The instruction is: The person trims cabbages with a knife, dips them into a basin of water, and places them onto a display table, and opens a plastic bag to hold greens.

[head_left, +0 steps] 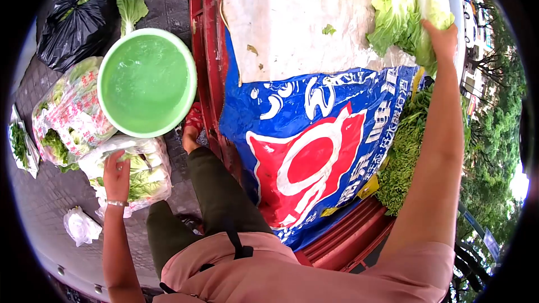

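At the top right, my right hand (pixel 443 42) is wrapped round a pale head of leafy greens (pixel 435 7), perhaps lettuce or Chinese cabbage. Another leafy head (pixel 393 5) lies just left of it on the white sheet (pixel 297 22). My left hand (pixel 116 177) is on the lower left, with its fingers stretched out and nothing in them. It is over a clear plastic bag of leafy heads (pixel 147 171) on the paving; whether it touches the bag I cannot tell.
A green basin (pixel 147 82) of water stands beside the red cart edge (pixel 205 50). A printed plastic bag (pixel 73 109), a black bag (pixel 70 25) and a loose leaf (pixel 130 8) are around it. The blue printed sheet (pixel 241 112) covers the cart; a green bunch (pixel 407 157) lies right of it.
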A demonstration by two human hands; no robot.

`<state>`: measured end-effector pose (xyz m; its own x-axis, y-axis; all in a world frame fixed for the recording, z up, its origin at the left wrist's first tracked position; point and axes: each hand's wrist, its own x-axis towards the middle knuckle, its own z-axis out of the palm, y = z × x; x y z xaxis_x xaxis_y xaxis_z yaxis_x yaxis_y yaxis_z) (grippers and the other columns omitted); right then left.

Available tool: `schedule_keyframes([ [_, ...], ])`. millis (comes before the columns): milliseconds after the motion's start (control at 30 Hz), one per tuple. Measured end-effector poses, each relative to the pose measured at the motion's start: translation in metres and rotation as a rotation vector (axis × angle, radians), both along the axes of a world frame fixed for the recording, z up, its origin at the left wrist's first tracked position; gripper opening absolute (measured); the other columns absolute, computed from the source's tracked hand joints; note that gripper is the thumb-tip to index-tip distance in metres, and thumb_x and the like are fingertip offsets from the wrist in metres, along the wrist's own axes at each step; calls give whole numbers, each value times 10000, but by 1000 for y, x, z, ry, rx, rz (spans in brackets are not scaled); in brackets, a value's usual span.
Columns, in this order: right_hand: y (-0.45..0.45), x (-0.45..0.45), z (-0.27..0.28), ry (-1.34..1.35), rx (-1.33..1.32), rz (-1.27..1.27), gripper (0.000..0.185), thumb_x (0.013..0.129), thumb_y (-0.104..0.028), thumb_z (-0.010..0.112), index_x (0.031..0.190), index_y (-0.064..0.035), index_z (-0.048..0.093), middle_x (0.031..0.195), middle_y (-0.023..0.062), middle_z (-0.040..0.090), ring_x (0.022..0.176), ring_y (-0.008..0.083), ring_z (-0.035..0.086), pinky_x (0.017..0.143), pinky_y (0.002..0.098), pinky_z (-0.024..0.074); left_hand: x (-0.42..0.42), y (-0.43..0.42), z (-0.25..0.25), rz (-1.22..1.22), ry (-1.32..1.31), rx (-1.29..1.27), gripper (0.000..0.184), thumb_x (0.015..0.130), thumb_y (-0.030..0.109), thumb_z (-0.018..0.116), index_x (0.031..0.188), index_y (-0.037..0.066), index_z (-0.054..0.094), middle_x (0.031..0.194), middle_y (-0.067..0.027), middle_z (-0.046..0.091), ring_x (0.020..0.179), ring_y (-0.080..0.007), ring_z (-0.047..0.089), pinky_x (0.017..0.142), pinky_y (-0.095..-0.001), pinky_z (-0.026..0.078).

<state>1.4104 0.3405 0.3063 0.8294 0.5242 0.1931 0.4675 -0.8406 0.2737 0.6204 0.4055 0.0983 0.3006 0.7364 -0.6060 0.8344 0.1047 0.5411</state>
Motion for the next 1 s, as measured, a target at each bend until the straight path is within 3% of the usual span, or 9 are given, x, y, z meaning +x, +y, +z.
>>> schedule_keyframes([
  [233, 18, 67, -34, -40, -40, -48, 1070, 577, -576, 793, 1375, -8, 364, 1264, 279, 510, 1204, 391, 489, 1032, 467, 377, -83, -41, -35, -42, 212, -102, 269, 864, 127, 638, 1125, 74, 599, 1067, -102, 580, 839, -195, 630, 704, -309, 523],
  [300, 18, 60, -55, -324, -182, -102, 997, 673, -587, 722, 1427, -73, 319, 1301, 271, 492, 1222, 394, 479, 1048, 477, 355, -101, -47, -43, -21, 241, -127, 268, 866, 136, 638, 1124, 76, 599, 1067, -101, 579, 833, -197, 628, 710, -302, 523],
  [400, 7, 113, -73, -71, -403, -47, 870, 783, -589, 606, 1450, -119, 304, 1336, 246, 483, 1225, 403, 481, 1049, 491, 345, -112, -55, -49, -56, 209, -89, 266, 867, 134, 637, 1125, 78, 601, 1080, -105, 576, 836, -204, 624, 721, -289, 524],
  [567, -6, 107, -87, -250, -206, 48, 777, 831, -596, 528, 1425, -121, 371, 1318, 224, 515, 1221, 391, 489, 1029, 468, 370, -117, -80, -51, 146, 34, -205, 268, 888, 87, 614, 1153, 53, 591, 1139, -87, 576, 939, -193, 609, 752, -283, 520],
  [600, -11, 92, -84, -249, -82, 257, 739, 830, -617, 523, 1364, -109, 468, 1276, 225, 548, 1196, 368, 518, 994, 434, 409, -119, -89, -54, 198, 83, -220, 273, 892, 103, 612, 1159, 49, 585, 1150, -88, 577, 945, -196, 610, 762, -300, 523],
  [733, 20, -172, -81, 358, 378, 528, 420, 941, -363, 557, 1223, -58, 615, 1153, 98, 652, 1069, 164, 604, 914, 273, 458, -112, -116, -49, 293, 144, -324, 241, 900, 147, 596, 1116, 40, 605, 1049, -89, 649, 891, -167, 619, 761, -297, 501],
  [800, 19, -285, -101, 747, 554, 611, 278, 959, -197, 559, 1144, -8, 643, 1040, 99, 680, 903, 153, 648, 854, 276, 510, -129, -136, -62, 170, 224, -295, 251, 871, 227, 634, 1053, 53, 645, 912, -114, 682, 818, -199, 649, 736, -313, 511],
  [900, 19, -487, -124, 1278, 428, 830, 156, 937, -96, 569, 981, -2, 685, 950, 75, 672, 819, 117, 615, 735, 245, 502, -160, -162, -79, 246, 250, -374, 282, 849, 298, 627, 1008, 69, 667, 923, -145, 684, 875, -267, 658, 798, -361, 510],
  [1000, 16, -631, -198, 1669, 58, 888, 131, 872, -145, 616, 938, -44, 670, 855, 113, 663, 756, 251, 645, 680, 314, 508, -196, -183, -100, 403, 271, -429, 306, 839, 320, 622, 1017, 76, 672, 942, -174, 684, 916, -320, 647, 819, -379, 500],
])
